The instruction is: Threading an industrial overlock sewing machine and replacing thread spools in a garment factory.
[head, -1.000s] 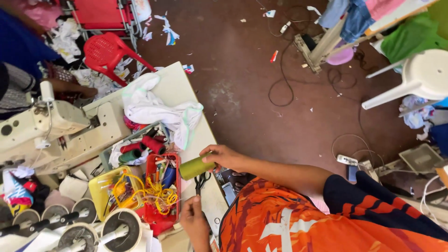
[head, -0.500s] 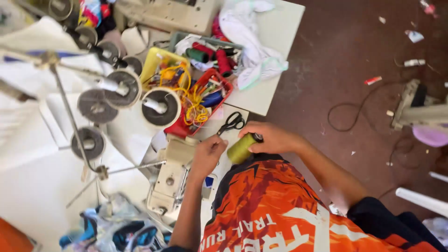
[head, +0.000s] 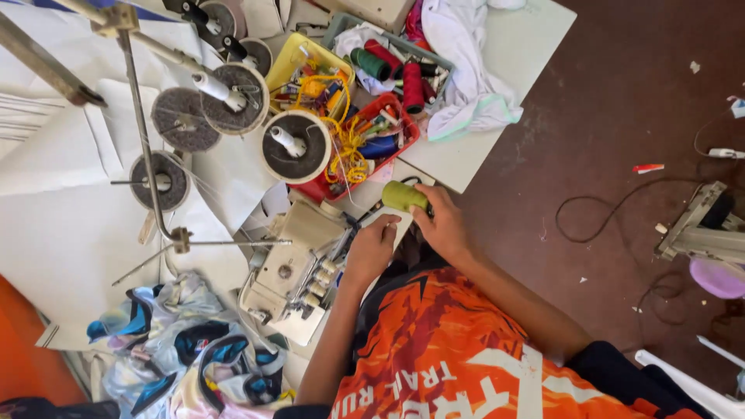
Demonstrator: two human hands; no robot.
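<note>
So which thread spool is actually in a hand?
The olive-green spool, gripped by the right hand; the red spools and dark green spool lie in the grey tray.

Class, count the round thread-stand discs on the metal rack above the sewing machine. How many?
4: one upper disc carrying a white cone, one left of it, one lower left, one nearest the red tray. Others at the top edge may be cut off.
</note>
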